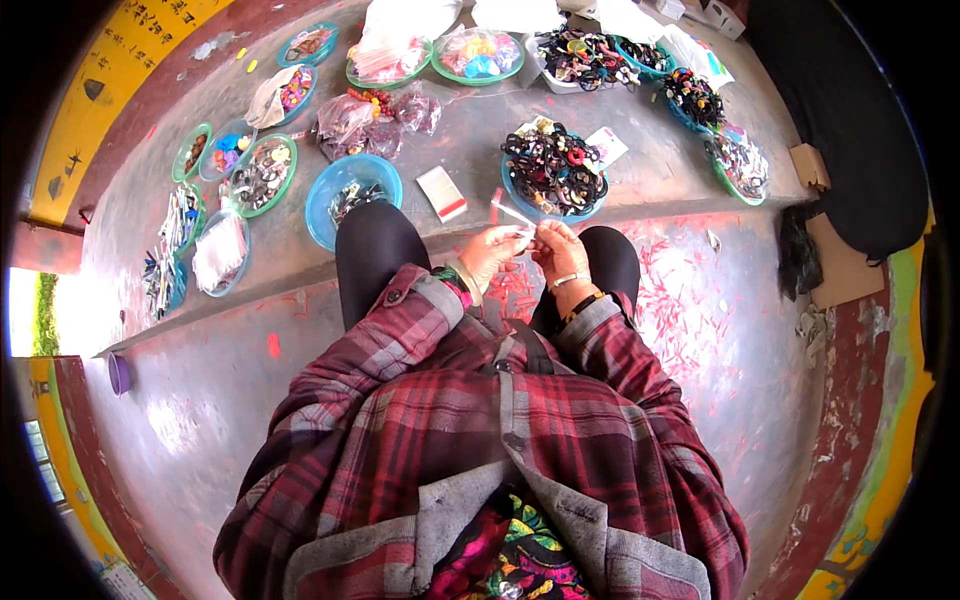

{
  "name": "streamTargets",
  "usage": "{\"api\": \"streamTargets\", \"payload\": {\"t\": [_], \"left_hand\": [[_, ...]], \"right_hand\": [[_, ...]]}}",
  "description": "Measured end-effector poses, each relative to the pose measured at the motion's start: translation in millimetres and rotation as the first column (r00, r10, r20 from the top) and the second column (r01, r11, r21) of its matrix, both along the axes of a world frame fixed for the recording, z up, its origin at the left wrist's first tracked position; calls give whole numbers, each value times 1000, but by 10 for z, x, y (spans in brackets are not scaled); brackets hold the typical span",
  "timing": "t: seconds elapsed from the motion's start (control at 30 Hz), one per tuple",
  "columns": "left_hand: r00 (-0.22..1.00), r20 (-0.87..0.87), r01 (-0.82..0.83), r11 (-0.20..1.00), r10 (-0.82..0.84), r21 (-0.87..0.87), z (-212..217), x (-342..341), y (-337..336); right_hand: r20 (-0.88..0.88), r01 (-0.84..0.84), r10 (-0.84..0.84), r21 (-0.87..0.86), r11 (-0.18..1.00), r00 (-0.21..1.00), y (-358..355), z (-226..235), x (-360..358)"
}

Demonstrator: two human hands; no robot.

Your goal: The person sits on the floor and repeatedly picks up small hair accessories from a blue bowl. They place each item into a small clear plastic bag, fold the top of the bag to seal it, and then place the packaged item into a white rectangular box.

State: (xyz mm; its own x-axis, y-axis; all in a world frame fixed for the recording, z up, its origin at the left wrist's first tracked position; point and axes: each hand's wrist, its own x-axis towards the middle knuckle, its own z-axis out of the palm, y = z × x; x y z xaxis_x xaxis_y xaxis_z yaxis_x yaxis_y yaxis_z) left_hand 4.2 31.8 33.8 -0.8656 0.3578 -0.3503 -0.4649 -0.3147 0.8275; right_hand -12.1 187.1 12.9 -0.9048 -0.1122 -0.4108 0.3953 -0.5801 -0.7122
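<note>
My left hand (484,260) and my right hand (562,258) meet above my lap, between my knees, fingers pinched together. A thin white-and-red strip (515,213), perhaps card or plastic, sticks out from between the fingertips, pointing away from me. The fingers cover its near end, and any smaller thing held with it is hidden. Just past my right hand stands a blue basin (513,197) heaped with dark hair ties (555,170), some with coloured or shiny beads. Left of it lies a white pack of cards with a red edge (442,193).
By my left knee, a blue basin (318,205) holds small metallic-looking pieces (355,198). Several more baskets of small goods line the raised concrete ledge, with clear bags of reddish items (360,125) among them. Red scraps (665,300) litter the lower floor. A purple pot (119,374) stands far left.
</note>
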Motion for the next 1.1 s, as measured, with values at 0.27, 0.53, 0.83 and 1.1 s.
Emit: {"api": "streamTargets", "payload": {"t": [0.27,0.53,0.83,1.1], "left_hand": [[979,-63,-198,974,191,-111,-134,3,-184],[995,-87,-72,971,53,-230,-163,-101,-422],[971,197,-130,990,137,-48,-314,-54,-405],[986,34,-164,986,163,20,-253,-104,-355]], "right_hand": [[-29,-162,164,41,986,986,-76,64,49],[-50,-238,266,305,922,963,-3,87,21],[-327,473,740,881,13,588,-339,358,278],[-297,-87,328,609,789,897,-189,-118,116]]}}
